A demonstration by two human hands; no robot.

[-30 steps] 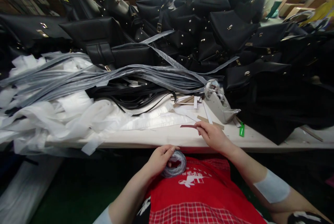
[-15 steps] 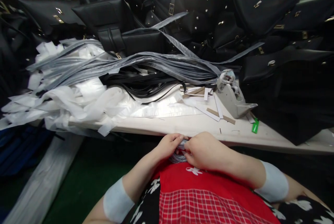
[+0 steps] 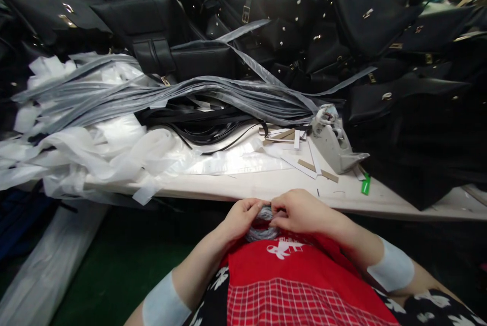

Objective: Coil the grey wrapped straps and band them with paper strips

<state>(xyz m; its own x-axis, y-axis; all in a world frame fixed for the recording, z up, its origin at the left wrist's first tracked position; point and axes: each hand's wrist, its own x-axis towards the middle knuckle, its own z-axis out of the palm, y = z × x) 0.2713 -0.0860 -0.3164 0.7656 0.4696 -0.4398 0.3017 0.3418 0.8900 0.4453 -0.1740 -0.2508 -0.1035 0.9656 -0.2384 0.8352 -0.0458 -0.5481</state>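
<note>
White strips (image 3: 110,151) lie heaped at the frame's left; at lower centre the left hand (image 3: 242,218) grips a grey coil (image 3: 262,235), the right hand's (image 3: 299,210) closed fingers pinch its right edge; right of centre stands a dispenser (image 3: 332,146).

1. The head camera looks from above the near side of the white table (image 3: 262,182), facing forward and down.
2. It sits close: left hand (image 3: 242,218) and right hand (image 3: 300,210) before the white table, black bags (image 3: 137,22) beyond.
</note>
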